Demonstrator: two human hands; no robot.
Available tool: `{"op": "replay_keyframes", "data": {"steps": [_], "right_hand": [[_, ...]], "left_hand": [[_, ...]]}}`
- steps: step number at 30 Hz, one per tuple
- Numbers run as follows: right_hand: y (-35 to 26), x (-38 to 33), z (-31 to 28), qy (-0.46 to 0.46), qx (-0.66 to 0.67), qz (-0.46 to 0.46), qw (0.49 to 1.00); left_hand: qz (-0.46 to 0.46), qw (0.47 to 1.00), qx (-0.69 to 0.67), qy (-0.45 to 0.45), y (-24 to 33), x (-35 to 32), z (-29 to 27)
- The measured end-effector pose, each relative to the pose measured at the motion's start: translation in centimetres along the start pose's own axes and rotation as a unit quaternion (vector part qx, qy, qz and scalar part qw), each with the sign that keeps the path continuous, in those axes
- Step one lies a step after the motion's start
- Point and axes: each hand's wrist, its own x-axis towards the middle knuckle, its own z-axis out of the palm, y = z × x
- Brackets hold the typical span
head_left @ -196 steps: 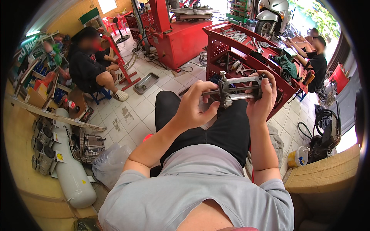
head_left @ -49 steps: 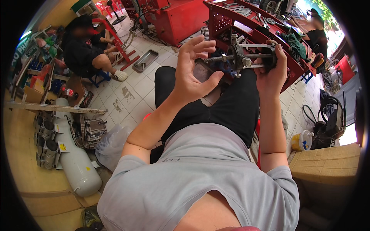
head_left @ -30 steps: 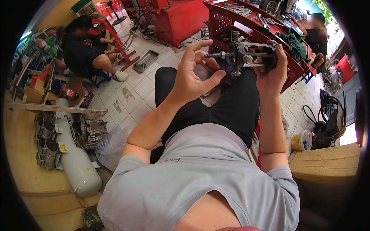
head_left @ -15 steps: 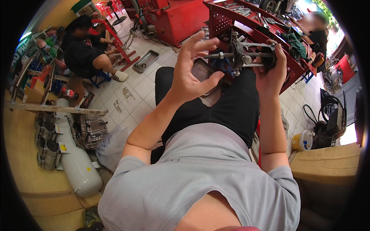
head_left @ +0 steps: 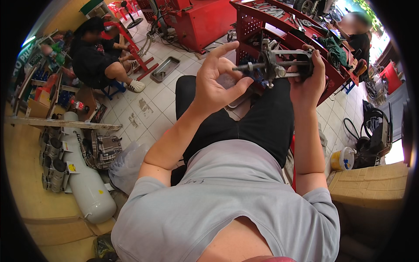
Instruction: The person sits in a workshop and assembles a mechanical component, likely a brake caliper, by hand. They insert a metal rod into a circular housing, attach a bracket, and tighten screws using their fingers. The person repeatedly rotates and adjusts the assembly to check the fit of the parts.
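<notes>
My right hand (head_left: 307, 81) grips a jawed puller (head_left: 279, 63) by its right end, where a dark round part (head_left: 305, 65) sits between the puller's arms. From the puller's left side a threaded bolt (head_left: 243, 67) with a nut sticks out toward my left hand (head_left: 214, 81). That hand is open at the bolt's tip, thumb and forefinger apart, the other fingers bent. Whether a fingertip touches the bolt I cannot tell. The puller is held level above my knees.
Ahead right stands a red tool cart (head_left: 279, 19) with wrenches and a green cloth (head_left: 335, 52). Metal trays (head_left: 166, 70) lie on the tiled floor. One person (head_left: 94, 56) sits at the left, another (head_left: 360, 37) is beyond the cart. A grey cylinder (head_left: 87, 183) lies at the left.
The fingers of my left hand have bent inward and come closer to the bolt's tip. My right hand holds the puller in nearly the same place.
</notes>
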Motion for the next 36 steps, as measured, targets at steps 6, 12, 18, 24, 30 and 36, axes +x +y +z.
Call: {"op": "replay_keyframes", "data": {"steps": [6,12,18,24,30,36], "right_hand": [[0.0,0.1,0.2,-0.001,0.014,0.004,1.0],[0.1,0.1,-0.2,-0.011,0.002,-0.009,1.0],[0.0,0.0,0.3,-0.006,0.008,0.0,1.0],[0.1,0.1,0.0,-0.006,0.011,-0.006,1.0],[-0.1,0.0,0.1,-0.007,0.01,-0.013,1.0],[0.0,0.0,0.1,-0.01,0.018,-0.007,1.0]], "left_hand": [[0.091,0.994,0.032,0.045,-0.8,0.2,0.5],[-0.003,1.0,-0.006,0.0,-0.1,-0.2,0.2],[0.091,0.992,0.068,0.056,-0.5,0.3,0.4],[-0.04,0.999,0.014,-0.017,0.5,-0.4,0.1],[0.005,0.998,-0.004,0.066,0.9,0.1,1.3],[-0.102,0.991,0.058,-0.064,0.5,-0.1,-0.7]]}}
